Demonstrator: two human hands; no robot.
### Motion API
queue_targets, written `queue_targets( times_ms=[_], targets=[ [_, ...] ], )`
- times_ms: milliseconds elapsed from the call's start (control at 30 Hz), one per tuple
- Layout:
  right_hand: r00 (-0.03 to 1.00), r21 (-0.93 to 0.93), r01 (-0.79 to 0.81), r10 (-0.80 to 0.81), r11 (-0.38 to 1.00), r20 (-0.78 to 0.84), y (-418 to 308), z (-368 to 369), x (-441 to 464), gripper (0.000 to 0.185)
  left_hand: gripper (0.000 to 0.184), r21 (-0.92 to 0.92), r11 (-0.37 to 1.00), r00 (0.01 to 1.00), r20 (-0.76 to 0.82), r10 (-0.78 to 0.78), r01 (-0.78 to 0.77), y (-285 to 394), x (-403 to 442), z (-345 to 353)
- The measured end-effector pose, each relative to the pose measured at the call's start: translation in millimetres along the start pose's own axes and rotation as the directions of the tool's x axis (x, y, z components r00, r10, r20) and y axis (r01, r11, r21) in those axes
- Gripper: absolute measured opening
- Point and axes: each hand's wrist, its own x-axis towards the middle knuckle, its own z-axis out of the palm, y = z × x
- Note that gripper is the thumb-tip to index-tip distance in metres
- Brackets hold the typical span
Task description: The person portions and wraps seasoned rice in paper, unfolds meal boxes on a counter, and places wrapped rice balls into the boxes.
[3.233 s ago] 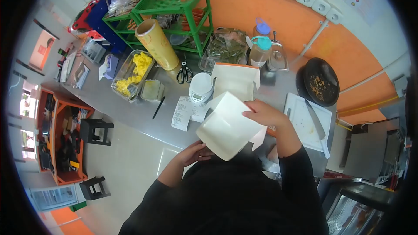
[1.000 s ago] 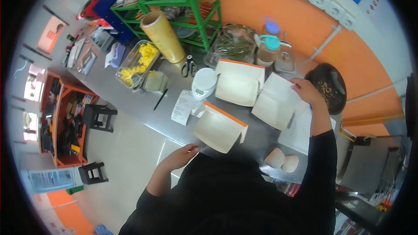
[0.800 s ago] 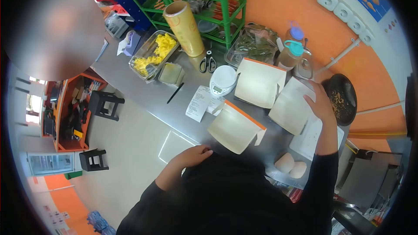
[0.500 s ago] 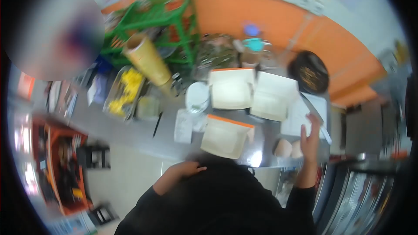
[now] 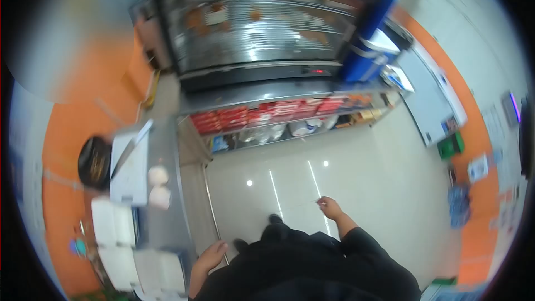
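Observation:
My left hand [image 5: 210, 256] is low beside the steel table's edge, fingers together, and too blurred to tell whether it is open or closed. Over the floor, away from the table, hangs my right hand [image 5: 330, 207], its fingers curled together; nothing can be made out in it. On the table at the left stand open white boxes, one [image 5: 113, 222] beside the cutting board and another [image 5: 160, 270] near the front edge. A knife [image 5: 131, 149] lies across the white cutting board [image 5: 129, 175]. Two pale round items [image 5: 159, 187] rest beside the board.
A glass display case [image 5: 253, 28] with food trays stands ahead on a steel counter [image 5: 256, 92]. Red packs [image 5: 273, 111] fill the shelf below. A black pan [image 5: 95, 161] is at the left, a blue container [image 5: 368, 56] at the right.
The view has swung right, from the table to the display case and floor, putting the table at the left. My right hand has left the cutting board area and its spread fingers have curled.

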Motion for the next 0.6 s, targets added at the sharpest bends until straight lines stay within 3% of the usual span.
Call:
queue_targets(
  times_ms=[67,133,200,233,300,367,467,567,600],
  targets=[
    [0.936,0.175,-0.274,0.304,0.946,-0.176,73.3,-20.2,-38.5,0.018,0.053,0.073,0.997,0.999,-0.004,0.038,-0.037,50.5,40.0,-4.1],
    [0.86,0.387,-0.335,0.447,0.859,-0.247,138.0,-41.0,-73.8,0.019,0.052,0.127,0.989,0.996,-0.019,0.083,-0.08,103.3,83.9,5.9],
    [0.765,0.539,-0.432,0.61,0.723,-0.206,154.9,-62.6,-102.6,0.019,0.05,0.257,0.964,0.997,-0.008,0.076,-0.071,115.3,131.2,16.0],
    [0.755,0.568,-0.415,0.617,0.711,-0.221,174.1,-80.3,-103.9,0.019,0.049,0.276,0.961,1.0,0.023,0.005,-0.011,93.3,168.4,29.4],
    [0.748,0.653,-0.466,0.66,0.598,-0.072,211.0,-108.6,-112.4,0.021,0.046,0.33,0.939,0.987,0.085,-0.135,0.1,55.4,239.7,57.1],
    [0.744,0.644,-0.489,0.666,0.588,-0.044,267.5,-131.7,-111.2,0.025,0.047,0.439,0.893,0.974,0.228,0.002,-0.105,112.3,210.6,79.0],
    [0.681,0.65,-0.555,0.732,0.518,-0.002,292.0,-187.6,-80.0,0.026,0.047,0.437,0.9,0.954,0.277,-0.116,-0.018,154.1,234.3,124.9],
    [0.673,0.701,-0.533,0.739,0.474,0.011,317.1,-233.8,-22.1,0.027,0.047,0.432,0.899,0.948,0.252,-0.197,0.072,190.1,273.7,149.8],
    [0.688,0.762,-0.459,0.725,0.456,-0.019,326.4,-244.8,4.2,0.028,0.047,0.434,0.896,0.946,0.241,-0.218,0.096,201.7,289.3,154.8]
  ],
)
